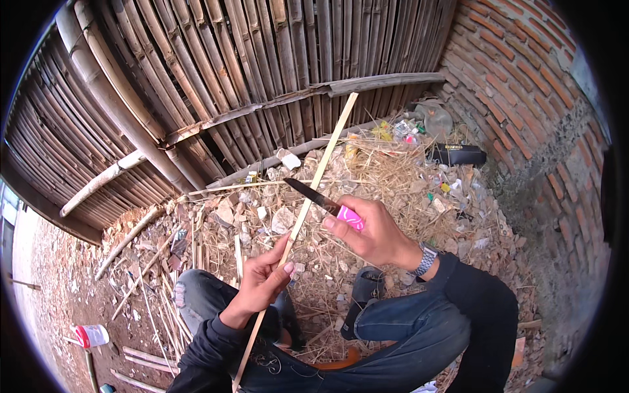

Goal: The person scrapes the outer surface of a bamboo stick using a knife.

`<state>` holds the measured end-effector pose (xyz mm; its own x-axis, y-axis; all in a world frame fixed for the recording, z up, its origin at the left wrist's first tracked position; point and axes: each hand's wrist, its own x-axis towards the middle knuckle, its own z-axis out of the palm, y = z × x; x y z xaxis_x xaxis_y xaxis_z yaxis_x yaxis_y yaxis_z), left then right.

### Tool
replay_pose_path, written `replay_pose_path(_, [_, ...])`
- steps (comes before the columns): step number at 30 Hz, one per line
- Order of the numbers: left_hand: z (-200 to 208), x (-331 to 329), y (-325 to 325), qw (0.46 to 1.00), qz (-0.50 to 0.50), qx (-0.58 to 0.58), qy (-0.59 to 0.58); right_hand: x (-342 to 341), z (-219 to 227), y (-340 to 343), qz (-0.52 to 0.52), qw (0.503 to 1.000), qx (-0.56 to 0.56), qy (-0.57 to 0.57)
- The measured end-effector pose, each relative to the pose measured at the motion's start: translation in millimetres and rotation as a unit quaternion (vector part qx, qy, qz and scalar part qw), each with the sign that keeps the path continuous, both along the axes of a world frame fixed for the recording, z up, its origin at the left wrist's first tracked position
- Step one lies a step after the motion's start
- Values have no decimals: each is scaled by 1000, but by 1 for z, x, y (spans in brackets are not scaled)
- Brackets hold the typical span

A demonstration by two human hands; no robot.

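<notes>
A long, pale bamboo strip [319, 171] runs upright and slantwise before me, its lower end down by my lap. My left hand [265, 278] is closed round it below its middle, thumb along the front. In my right hand [372, 232] is a knife [308, 194] with a dark blade and a pink, white-patterned handle [350, 217]. The blade points up and left and crosses the strip above my left hand. Whether its edge touches the strip I cannot tell. The fingers of my right hand partly cover the handle.
Ahead stands a bamboo slat wall [262, 59]; on the right is a brick wall [517, 85]. Rubble, straw and litter cover the ground, with a black case [457, 154] near the corner. Bamboo pieces [147, 357] and a red-and-white cup [92, 336] lie at left.
</notes>
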<state>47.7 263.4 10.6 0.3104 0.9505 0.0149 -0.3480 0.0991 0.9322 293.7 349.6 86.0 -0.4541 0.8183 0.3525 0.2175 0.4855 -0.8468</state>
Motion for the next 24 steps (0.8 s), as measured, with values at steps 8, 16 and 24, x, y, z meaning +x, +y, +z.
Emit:
replay_pose_path(8, [1, -5, -8, 966, -199, -79, -146, 69, 8, 49, -230, 972, 31, -25])
replay_pose_path(16, [-2, 0, -11, 960, -238, -66, -135, 58, 27, 32, -201, 979, 16, 21])
replay_pose_path(24, [-8, 6, -11, 948, -260, -61, -171, 56, 27, 29, -183, 983, 27, -10])
